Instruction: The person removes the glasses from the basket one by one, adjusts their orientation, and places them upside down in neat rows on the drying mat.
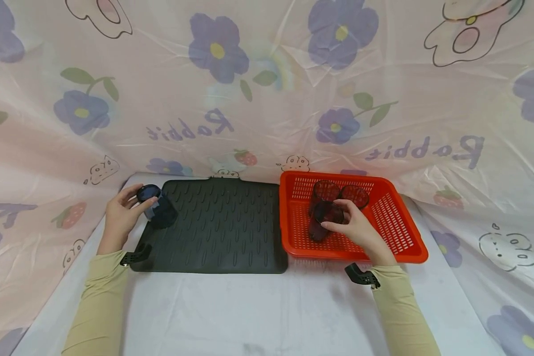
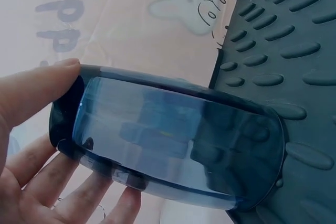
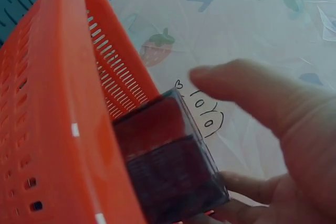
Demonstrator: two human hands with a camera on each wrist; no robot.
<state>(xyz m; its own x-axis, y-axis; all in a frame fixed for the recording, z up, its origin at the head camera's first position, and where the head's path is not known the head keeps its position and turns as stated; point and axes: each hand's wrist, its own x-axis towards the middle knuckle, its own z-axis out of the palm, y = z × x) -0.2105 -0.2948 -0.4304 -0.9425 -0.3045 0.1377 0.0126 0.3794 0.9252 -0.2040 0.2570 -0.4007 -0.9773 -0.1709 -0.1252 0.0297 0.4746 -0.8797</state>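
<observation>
My left hand (image 1: 121, 217) holds a blue-tinted glass (image 2: 173, 135) at the mat's far left corner. The thumb lies at one end of the glass and the fingers along its side. The glass's other end is against or just over the dark ribbed mat (image 1: 222, 227); which one I cannot tell. Over the red basket (image 1: 409, 249), my right hand (image 1: 358, 230) is spread around the top of a dark tinted glass (image 3: 168, 156). In the right wrist view its thumb is apart from that glass, while the fingers are partly hidden behind it.
Two more tinted glasses, one at the back left (image 1: 326, 189) and one at the back right (image 1: 355, 196), stand in the basket. The basket adjoins the mat's right edge. White cloth (image 1: 249, 311) covers the table in front, and a printed curtain (image 1: 267, 99) rises behind.
</observation>
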